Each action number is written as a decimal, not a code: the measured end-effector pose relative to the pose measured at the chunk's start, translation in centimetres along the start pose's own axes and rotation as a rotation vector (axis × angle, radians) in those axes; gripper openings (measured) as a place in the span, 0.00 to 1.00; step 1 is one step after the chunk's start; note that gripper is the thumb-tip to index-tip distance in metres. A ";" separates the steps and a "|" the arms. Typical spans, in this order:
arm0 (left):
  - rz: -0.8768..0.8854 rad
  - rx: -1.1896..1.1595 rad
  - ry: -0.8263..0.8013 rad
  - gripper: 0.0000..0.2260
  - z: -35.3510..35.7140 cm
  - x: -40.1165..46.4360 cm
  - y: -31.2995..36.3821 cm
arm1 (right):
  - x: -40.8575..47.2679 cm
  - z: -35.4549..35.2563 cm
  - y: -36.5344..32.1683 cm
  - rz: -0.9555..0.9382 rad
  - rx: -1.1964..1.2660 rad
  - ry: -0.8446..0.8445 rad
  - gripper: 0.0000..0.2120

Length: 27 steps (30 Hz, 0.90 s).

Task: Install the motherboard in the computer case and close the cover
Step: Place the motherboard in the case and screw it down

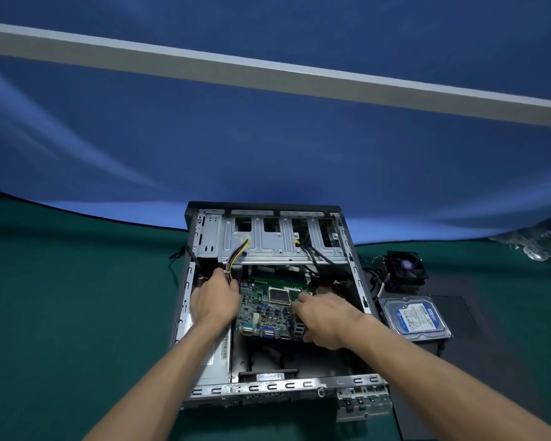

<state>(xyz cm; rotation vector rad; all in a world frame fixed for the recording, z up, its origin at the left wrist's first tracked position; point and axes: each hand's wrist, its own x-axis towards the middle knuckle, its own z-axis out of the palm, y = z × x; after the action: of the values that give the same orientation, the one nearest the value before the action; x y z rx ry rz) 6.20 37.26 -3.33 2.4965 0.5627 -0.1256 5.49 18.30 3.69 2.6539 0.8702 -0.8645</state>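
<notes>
An open computer case [341,381] lies flat on the green table, its inside facing up. A small green motherboard [263,310] with a square chip and rear ports sits inside it, between my hands. My left hand [215,300] grips the board's left edge, beside a bundle of yellow and black power cables [236,254]. My right hand [326,318] holds the board's right edge, with its index finger lying on top near the chip. The dark case cover [465,316] lies flat on the table to the right of the case.
A blue-labelled hard drive [415,316] and a black cooler fan [403,270] rest on the cover at the right. A metal drive cage [268,240] spans the case's far end. Clear plastic wrapping [535,241] lies at the far right. A blue backdrop rises behind the table.
</notes>
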 end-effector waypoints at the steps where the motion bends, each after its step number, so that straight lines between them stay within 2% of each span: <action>1: 0.011 -0.021 0.010 0.08 0.1 -0.1 0.0 | 0.3 0.3 0.2 0.013 -0.017 0.001 0.21; 8: 0.056 -0.171 0.081 0.09 0.4 -1.6 -0.9 | 2.7 2.6 1.0 0.088 -0.052 0.092 0.26; 12: 0.151 -0.054 0.110 0.09 0.5 -1.6 -0.9 | 4.2 3.2 0.7 0.123 -0.013 0.147 0.24; 17: 0.220 -0.018 0.138 0.07 0.8 -1.5 -1.2 | 5.1 6.3 -0.3 0.192 0.003 0.092 0.24; 21: 0.416 0.158 0.000 0.07 1.4 -1.7 -1.1 | 5.1 8.2 -0.2 0.254 0.151 0.067 0.29; 24: 0.655 0.355 -0.120 0.07 1.8 -1.7 -0.6 | 5.3 8.5 0.0 0.282 0.335 0.087 0.24; 27: 0.798 0.606 -0.225 0.07 1.8 -1.2 0.5 | 5.1 8.5 0.3 0.310 0.480 0.098 0.19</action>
<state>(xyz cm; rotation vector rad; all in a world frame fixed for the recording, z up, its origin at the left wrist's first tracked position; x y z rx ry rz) 5.37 35.40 -4.32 3.0162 -0.6745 -0.2900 5.03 17.31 -6.13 3.1434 0.2693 -0.9648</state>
